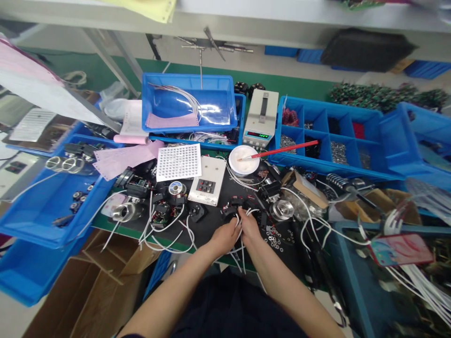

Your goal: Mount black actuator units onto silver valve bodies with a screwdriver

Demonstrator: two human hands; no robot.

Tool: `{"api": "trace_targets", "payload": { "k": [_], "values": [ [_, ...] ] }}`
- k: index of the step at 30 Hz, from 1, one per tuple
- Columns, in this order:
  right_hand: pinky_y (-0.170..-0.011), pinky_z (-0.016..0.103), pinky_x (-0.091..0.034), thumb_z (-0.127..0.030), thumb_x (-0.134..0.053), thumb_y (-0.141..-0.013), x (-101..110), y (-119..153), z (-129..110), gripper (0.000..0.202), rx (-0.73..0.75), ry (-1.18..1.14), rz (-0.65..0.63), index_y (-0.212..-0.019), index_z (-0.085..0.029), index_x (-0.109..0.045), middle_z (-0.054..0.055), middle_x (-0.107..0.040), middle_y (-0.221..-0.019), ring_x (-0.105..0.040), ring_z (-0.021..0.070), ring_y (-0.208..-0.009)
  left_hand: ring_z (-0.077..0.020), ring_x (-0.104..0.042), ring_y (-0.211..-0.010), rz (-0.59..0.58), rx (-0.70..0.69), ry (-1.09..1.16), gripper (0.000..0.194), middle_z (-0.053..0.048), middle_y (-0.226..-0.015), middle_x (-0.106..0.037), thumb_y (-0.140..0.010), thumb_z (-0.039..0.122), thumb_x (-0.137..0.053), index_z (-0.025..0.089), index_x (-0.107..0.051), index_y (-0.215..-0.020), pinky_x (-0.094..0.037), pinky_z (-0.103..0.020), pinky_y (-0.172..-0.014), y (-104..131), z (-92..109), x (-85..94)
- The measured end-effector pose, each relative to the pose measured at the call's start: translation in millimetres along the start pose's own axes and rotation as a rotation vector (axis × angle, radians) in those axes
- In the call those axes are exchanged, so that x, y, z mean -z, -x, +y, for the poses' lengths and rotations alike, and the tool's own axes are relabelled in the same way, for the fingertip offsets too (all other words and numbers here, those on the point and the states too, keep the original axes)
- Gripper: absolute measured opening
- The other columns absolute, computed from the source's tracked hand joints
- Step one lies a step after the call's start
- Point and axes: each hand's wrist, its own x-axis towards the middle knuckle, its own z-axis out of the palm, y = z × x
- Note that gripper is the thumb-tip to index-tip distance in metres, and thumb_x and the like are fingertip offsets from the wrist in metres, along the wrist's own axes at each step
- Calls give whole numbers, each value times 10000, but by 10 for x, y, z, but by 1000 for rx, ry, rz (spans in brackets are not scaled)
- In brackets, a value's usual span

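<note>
My left hand (226, 236) and my right hand (249, 225) are close together at the front of the dark work mat. Fingers of both are bent around white cables (242, 244) beside a small black part (230, 213). My right hand's fingers close on the cable near its top. What the left fingertips press on is partly hidden, but a white cable runs between the two hands. Just beyond them stand a white panel with black switches (207, 180) and a round white tub (244, 160) with a red-handled brush (285, 149) across it. Small metal rings (275, 238) lie to the right.
Black assemblies with white cables (164, 211) crowd the left of the mat. A power supply (260, 117) stands behind, with a divided blue bin (327, 136) to its right. A soldering iron holder (340, 182) is at right; a cardboard box (102, 286) is below left.
</note>
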Motion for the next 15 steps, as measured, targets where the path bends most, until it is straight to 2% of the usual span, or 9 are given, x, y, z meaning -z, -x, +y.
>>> {"api": "trace_targets", "payload": {
  "k": [3,6,10,13,15],
  "values": [
    [-532,204,-402,-454,-754,-537,16,124,-71,364,51,-25,61,-685,-163,-590,-44,-576,-604,-508,102,-563,-197,-595,-755,36,-31,19,247,-45,-758,-609,-873,394,-351,198,-501,-885,-436,-307,-744,120,42,39],
    [-581,203,-432,-461,-750,-567,88,446,-197,377,87,-33,38,-750,-172,-592,-34,-591,-679,-532,105,-623,-168,-578,-824,87,-78,71,351,-53,-854,-599,-912,386,-192,187,-481,-941,-448,-289,-769,308,149,98],
    [-677,273,-474,-459,-722,-638,205,1004,-310,353,102,26,-68,-808,-178,-591,1,-615,-733,-570,153,-698,-161,-509,-1003,84,-260,117,317,-57,-1023,-567,-911,357,-266,197,-534,-971,-376,-296,-924,610,390,144],
    [-797,302,-451,-464,-662,-709,288,1308,-255,340,144,123,-115,-924,-212,-586,23,-629,-914,-566,186,-884,-176,-438,-1102,27,-427,55,314,-68,-1141,-523,-909,307,-299,222,-537,-1097,-322,-327,-985,840,547,140],
    [-834,289,-427,-468,-656,-711,345,1435,-174,359,178,170,-86,-966,-228,-579,30,-607,-1020,-527,195,-994,-187,-425,-1108,-22,-475,-46,337,-64,-1175,-513,-907,293,-309,255,-495,-1186,-317,-354,-986,984,605,132]
  ]
}}
